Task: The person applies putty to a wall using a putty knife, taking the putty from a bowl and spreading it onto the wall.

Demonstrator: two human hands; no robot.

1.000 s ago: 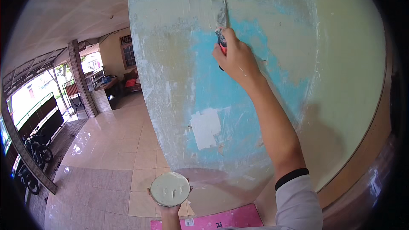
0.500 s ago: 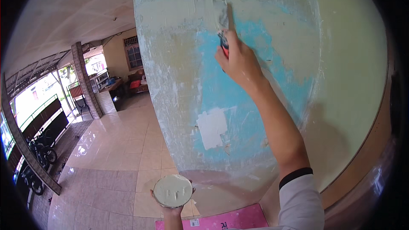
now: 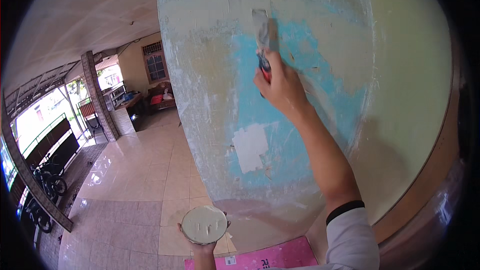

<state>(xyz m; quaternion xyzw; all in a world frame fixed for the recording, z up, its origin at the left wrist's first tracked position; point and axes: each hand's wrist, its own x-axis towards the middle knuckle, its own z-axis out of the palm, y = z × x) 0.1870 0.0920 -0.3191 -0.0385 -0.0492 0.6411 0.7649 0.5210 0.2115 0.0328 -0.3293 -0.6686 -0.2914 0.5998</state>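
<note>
My right hand [image 3: 281, 84] is closed round the black and red handle of a putty knife [image 3: 261, 24], blade upward, close against the upper part of the wall [image 3: 210, 90]. Pale filler coats part of the blade. Around it the wall shows a bright blue patch [image 3: 280, 115] bordered by grey-beige smeared filler, with a whitish square patch [image 3: 250, 147] lower down. At the lower middle my left hand [image 3: 202, 247] holds a round container of pale putty [image 3: 204, 225] from below, its fingers wrapped about the sides. A few gouges mark the putty's surface.
A pink sheet or bag [image 3: 255, 256] lies at the wall's foot. Light tiled floor [image 3: 135, 170] stretches left to a pillar [image 3: 98, 95], a wooden bench [image 3: 161, 96] and parked motorcycles [image 3: 47, 185]. A pale green wall [image 3: 410, 85] stands to the right.
My right hand and the putty knife have moved a little down the wall. My left hand with the putty container stays almost in place.
</note>
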